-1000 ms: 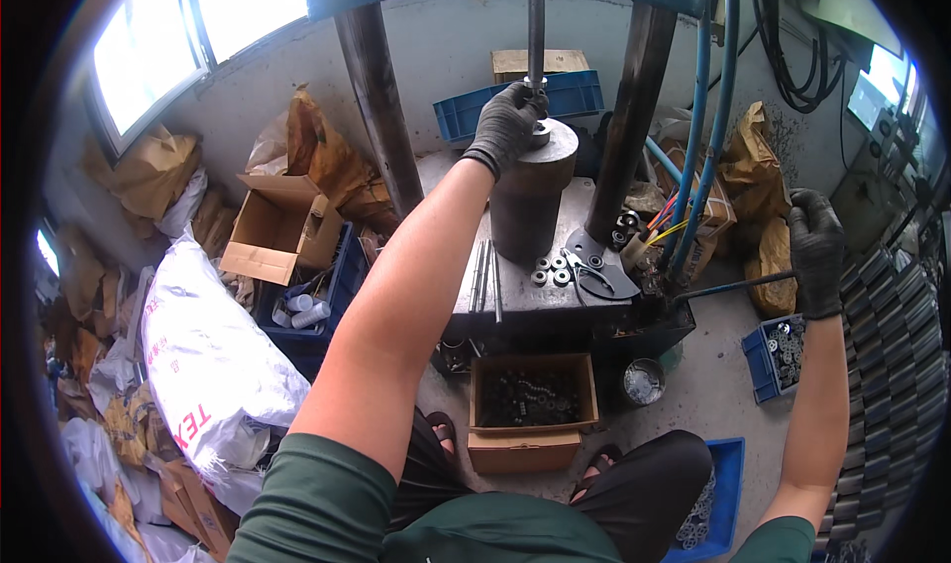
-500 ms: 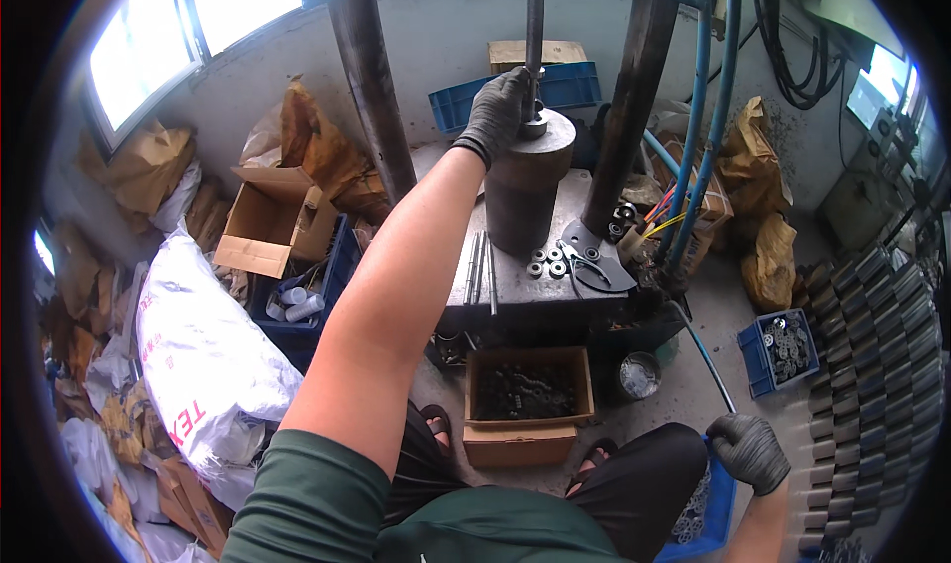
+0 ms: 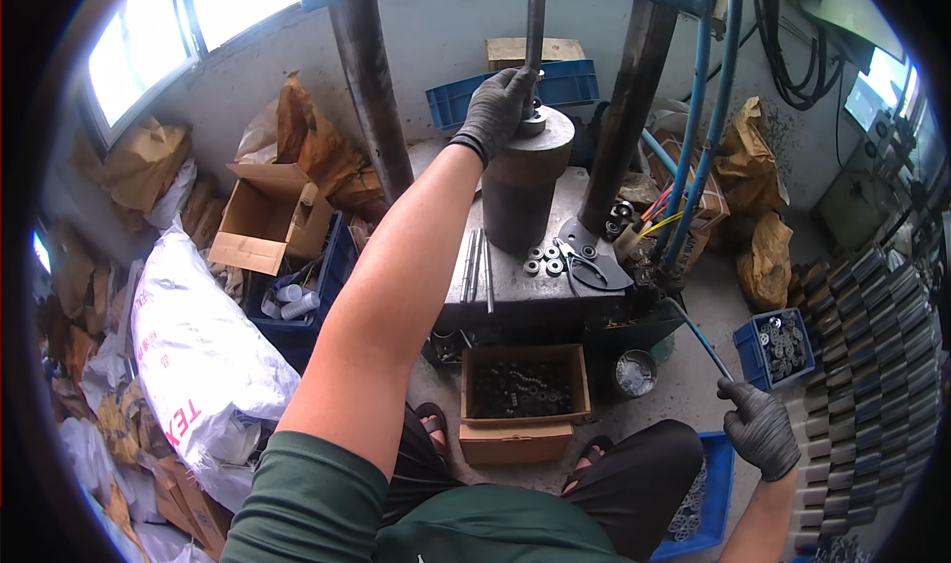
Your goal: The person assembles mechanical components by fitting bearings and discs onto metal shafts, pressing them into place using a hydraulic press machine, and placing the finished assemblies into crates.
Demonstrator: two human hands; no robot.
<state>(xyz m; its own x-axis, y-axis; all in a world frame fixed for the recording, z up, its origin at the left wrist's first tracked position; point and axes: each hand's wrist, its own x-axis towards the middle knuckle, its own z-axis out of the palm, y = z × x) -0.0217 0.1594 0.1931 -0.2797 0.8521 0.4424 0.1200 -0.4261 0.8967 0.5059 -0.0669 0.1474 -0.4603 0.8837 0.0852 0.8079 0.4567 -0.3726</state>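
Note:
My left hand (image 3: 493, 109), in a dark grey glove, reaches far forward with its fingers closed against the lower part of an upright metal rod (image 3: 535, 28). Just below the fingers a small metal ring (image 3: 534, 124) rests on top of a thick steel cylinder (image 3: 520, 192); the fingertips are partly hidden behind the rod. At the right, my gloved right hand (image 3: 761, 432) is curled round the near end of a thin lever (image 3: 698, 337). Before the cylinder on the press table (image 3: 505, 281) lie several small bearing-like rings (image 3: 543, 260), slim metal rods (image 3: 477, 266) and pliers (image 3: 584, 262).
Two dark press columns (image 3: 371, 93) flank the cylinder. An open carton (image 3: 523, 419) of dark parts sits between my feet, beside a metal can (image 3: 634, 373). Blue crates of metal parts (image 3: 775, 350) and stacked metal pieces (image 3: 867, 365) stand right; a white sack (image 3: 203, 355) lies left.
My right hand has shifted slightly up and to the right, its grip on the lever looking looser, with the index finger more extended. My left hand stays at the rod.

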